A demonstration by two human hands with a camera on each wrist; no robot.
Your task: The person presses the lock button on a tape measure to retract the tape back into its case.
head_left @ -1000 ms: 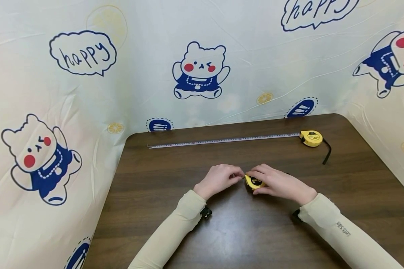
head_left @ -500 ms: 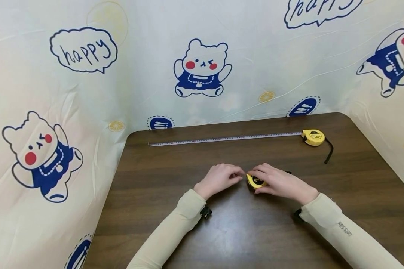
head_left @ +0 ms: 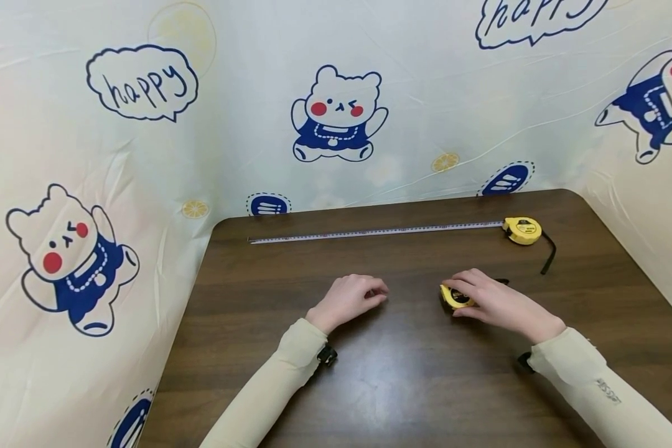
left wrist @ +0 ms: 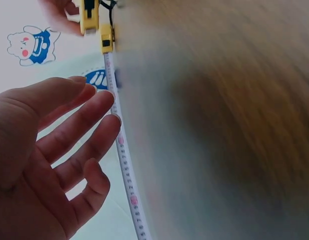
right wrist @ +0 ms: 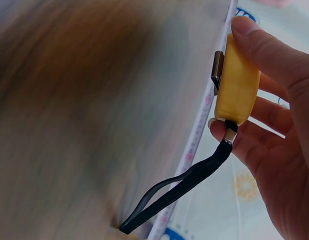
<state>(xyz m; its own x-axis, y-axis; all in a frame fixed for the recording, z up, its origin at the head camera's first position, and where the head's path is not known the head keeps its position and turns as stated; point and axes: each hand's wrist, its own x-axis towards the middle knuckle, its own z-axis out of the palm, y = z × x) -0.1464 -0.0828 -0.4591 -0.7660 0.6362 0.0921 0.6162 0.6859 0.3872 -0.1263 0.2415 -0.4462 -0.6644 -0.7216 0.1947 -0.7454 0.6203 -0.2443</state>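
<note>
My right hand (head_left: 498,305) grips a yellow tape measure (head_left: 456,298) by its sides, thumb on one side and fingers on the other. In the right wrist view its black wrist strap (right wrist: 182,187) hangs from one end, and a metal belt clip (right wrist: 217,67) shows on its side. No blade is seen drawn out of it. My left hand (head_left: 348,302) is over the table to the left, fingers loosely bent and nothing between them. Farther back lies a second yellow tape measure (head_left: 523,231), its blade (head_left: 378,233) pulled out in a long line to the left.
The brown wooden table (head_left: 291,274) has rounded far corners. A pale printed cloth (head_left: 235,124) with bear drawings hangs behind and along both sides. The second tape measure's black strap (head_left: 550,252) lies to its right.
One second ago my left fingertips were at the front end of the held tape measure; now they are apart from it. My right hand has carried the tape measure right, my left hand has drawn left.
</note>
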